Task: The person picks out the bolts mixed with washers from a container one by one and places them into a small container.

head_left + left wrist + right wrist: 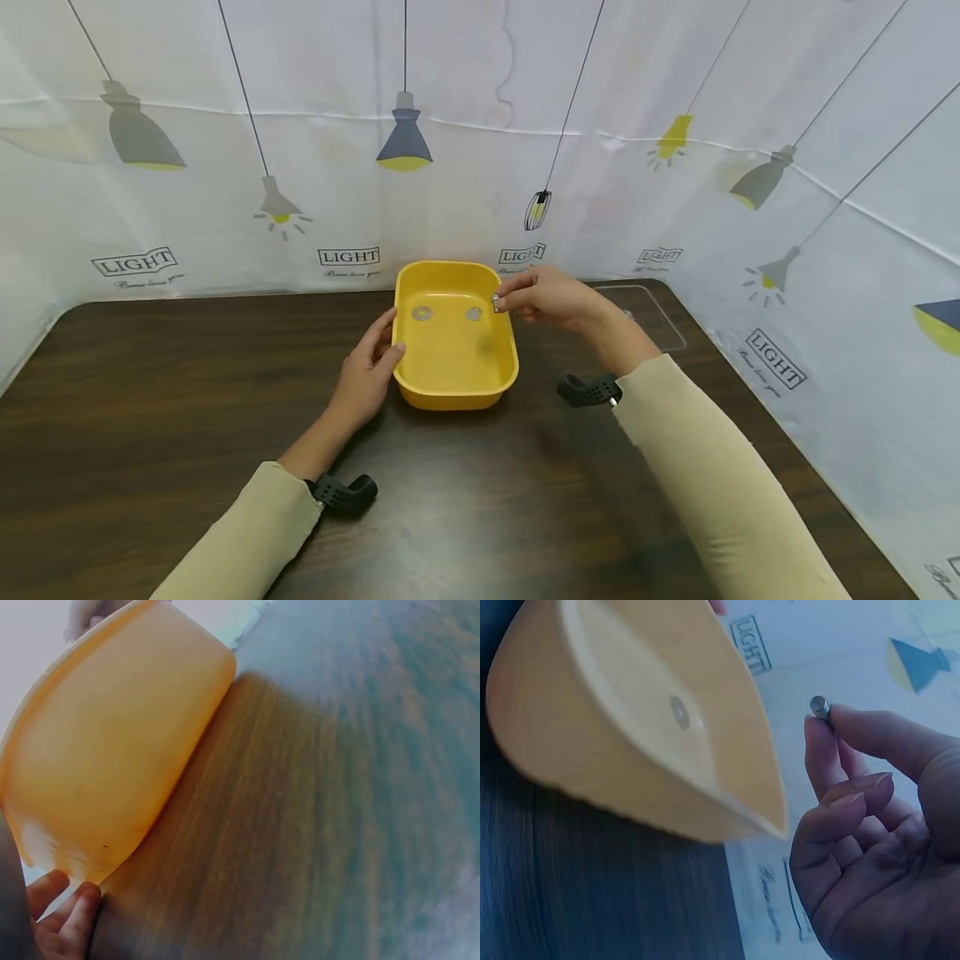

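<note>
A yellow plastic tub (453, 367) sits on the dark table near the back. My left hand (366, 371) holds its left side, thumb over the rim and fingers along the outer wall; the left wrist view shows fingertips (81, 907) against that wall. Inside, a flat metal washer (422, 313) lies to the left and a small round grey metal piece (473, 313) to the right. My right hand (551, 297) pinches a short shiny metal cylinder (820, 706) between thumb and forefinger, above the tub's right rim in the head view. Its other fingers are curled.
Behind my right hand, a clear shallow tray (656, 304) lies at the table's back right corner, partly covered by my forearm. White sheeting (450, 200) printed with lamps borders the dark wooden table (187, 400) at the back and sides.
</note>
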{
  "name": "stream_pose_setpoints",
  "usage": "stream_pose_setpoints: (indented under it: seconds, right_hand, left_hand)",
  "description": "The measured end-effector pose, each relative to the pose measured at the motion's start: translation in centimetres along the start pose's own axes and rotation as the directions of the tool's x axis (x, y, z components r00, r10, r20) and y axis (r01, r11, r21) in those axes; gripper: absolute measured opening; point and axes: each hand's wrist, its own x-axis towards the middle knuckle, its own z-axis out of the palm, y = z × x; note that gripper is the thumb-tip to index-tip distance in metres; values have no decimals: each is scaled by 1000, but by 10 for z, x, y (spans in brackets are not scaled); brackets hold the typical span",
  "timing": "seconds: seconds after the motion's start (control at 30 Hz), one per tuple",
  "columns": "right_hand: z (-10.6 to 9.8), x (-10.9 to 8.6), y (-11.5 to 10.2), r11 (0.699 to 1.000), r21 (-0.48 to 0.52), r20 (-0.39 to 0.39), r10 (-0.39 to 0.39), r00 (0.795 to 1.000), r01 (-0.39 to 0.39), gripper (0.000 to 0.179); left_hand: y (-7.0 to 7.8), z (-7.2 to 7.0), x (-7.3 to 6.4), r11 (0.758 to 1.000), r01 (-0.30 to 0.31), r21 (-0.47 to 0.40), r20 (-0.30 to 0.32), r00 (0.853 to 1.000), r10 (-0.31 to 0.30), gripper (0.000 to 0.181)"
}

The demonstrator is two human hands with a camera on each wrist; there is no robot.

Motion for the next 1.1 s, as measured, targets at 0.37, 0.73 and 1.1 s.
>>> stream_pose_setpoints:
  seconds: [0.37, 0.73, 1.1]
  right_hand:
    - [-63, -20, 29, 999, -18, -39, 37, 999, -38, 22]
    - [-125, -32, 67, 999, 27, -52, 32, 998, -31, 8]
    - [-161, -22, 96, 990, 87, -107, 122, 987, -113, 7]
  left_hand:
    - [-2, 1, 7, 1000, 16, 11, -8, 1000, -16, 57]
    - [0, 2, 11, 999, 22, 24, -26, 999, -21, 56]
    - [1, 4, 12, 1000, 17, 16, -21, 1000, -17, 57]
